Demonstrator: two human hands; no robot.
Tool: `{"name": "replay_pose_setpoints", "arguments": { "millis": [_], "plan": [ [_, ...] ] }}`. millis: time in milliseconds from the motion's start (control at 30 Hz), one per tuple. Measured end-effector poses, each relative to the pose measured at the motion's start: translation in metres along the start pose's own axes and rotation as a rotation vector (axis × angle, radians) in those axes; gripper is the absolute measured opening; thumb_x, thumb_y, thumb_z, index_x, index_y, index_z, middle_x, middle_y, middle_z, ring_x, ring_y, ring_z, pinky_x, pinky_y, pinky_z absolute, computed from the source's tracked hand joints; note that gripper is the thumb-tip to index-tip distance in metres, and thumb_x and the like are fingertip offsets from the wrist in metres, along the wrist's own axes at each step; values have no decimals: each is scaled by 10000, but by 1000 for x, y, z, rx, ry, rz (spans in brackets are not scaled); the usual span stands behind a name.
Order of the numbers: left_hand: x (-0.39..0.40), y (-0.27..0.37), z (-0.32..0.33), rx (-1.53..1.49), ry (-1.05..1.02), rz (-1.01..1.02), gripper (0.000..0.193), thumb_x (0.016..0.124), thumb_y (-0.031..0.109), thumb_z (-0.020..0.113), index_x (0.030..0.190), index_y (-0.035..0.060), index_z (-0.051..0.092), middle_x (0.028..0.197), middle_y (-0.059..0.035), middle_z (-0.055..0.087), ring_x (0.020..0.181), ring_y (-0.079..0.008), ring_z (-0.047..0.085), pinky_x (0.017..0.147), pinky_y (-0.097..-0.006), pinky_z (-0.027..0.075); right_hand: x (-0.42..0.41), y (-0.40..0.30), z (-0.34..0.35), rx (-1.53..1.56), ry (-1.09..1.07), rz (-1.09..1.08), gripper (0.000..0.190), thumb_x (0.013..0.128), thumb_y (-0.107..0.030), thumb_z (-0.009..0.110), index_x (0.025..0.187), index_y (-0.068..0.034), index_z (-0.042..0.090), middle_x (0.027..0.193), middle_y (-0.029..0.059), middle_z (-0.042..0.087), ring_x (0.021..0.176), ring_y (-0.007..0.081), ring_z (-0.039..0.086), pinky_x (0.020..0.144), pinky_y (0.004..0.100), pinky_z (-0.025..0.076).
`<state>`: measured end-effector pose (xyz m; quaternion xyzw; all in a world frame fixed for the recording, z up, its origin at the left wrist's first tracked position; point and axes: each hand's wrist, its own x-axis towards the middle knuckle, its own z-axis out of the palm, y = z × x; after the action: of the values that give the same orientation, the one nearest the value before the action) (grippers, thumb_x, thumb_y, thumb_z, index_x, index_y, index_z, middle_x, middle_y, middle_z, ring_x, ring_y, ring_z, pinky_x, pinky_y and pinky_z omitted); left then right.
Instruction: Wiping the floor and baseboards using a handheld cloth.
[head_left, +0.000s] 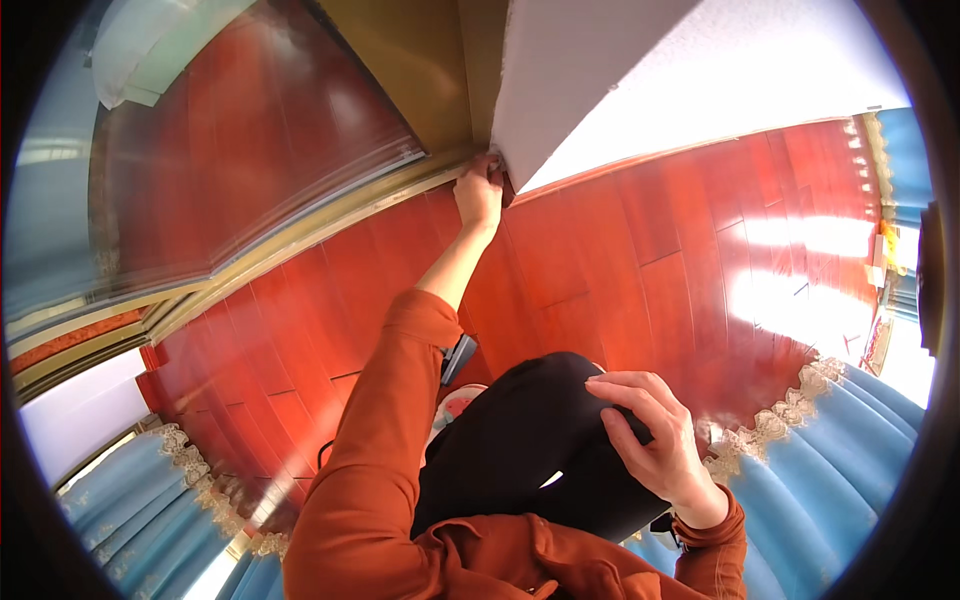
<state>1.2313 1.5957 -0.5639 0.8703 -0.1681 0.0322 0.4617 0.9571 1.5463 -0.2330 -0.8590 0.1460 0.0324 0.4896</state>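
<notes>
My left hand (480, 193) reaches forward to the corner where the gold-coloured metal door frame (469, 82) meets the white wall (551, 97), just above the floor. Its fingers are bent around a small pale thing (494, 165), perhaps a cloth, mostly hidden by the fingers. Beside the fingers, the wall's lower corner meets a dark red skirting piece (509, 191). Over my bent knee in black trousers (525, 427), my right hand (652, 435) hovers or rests lightly, fingers apart and holding nothing.
A glass sliding door (247, 150) in a gold-coloured bottom track (322, 229) fills the upper left. Red-brown wood planks (577, 255) cover the floor. Blue lace-edged curtains (817, 457) hang at right, others (135, 502) at left. A dark grey object (458, 360) sits beside my left sleeve.
</notes>
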Motion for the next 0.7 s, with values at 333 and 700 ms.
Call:
{"name": "replay_pose_setpoints", "arguments": {
  "millis": [333,700],
  "plan": [
    [-16,-45,-39,-165,-253,-167,224,816,185,696,1012,78,707,863,-183,702,801,-336,696,714,-405,555,15,4,7,129,-26,154,279,862,54,600,1125,-27,646,1097,138,646,998,280,640,837,359,527],
    [-24,-12,19,-156,-41,-467,169,808,85,643,969,58,687,837,-150,710,817,-292,703,742,-372,534,1,7,-4,91,3,216,268,854,73,596,1103,-13,649,1101,140,646,1090,323,630,928,373,497]
  ]
}}
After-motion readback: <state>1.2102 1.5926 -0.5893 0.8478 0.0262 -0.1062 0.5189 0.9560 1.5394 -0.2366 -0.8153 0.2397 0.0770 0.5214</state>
